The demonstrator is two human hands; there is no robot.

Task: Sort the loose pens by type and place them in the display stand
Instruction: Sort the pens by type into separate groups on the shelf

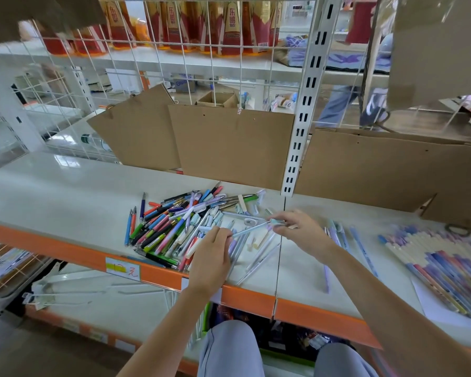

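White shop shelf (65,191), where a pale blue pen (252,230) is pinched between the left hand (210,257) and right hand (297,229) just above the loose pen pile (180,224); a slack pinch could drop it back, unsorted.

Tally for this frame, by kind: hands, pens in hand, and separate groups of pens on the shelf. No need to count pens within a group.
Hands: 2, left hand and right hand
Pens in hand: 1, a light blue pen pinched by both hands
Pen groups: 3, mixed heap, scattered pale pens, neat row
Total: 6
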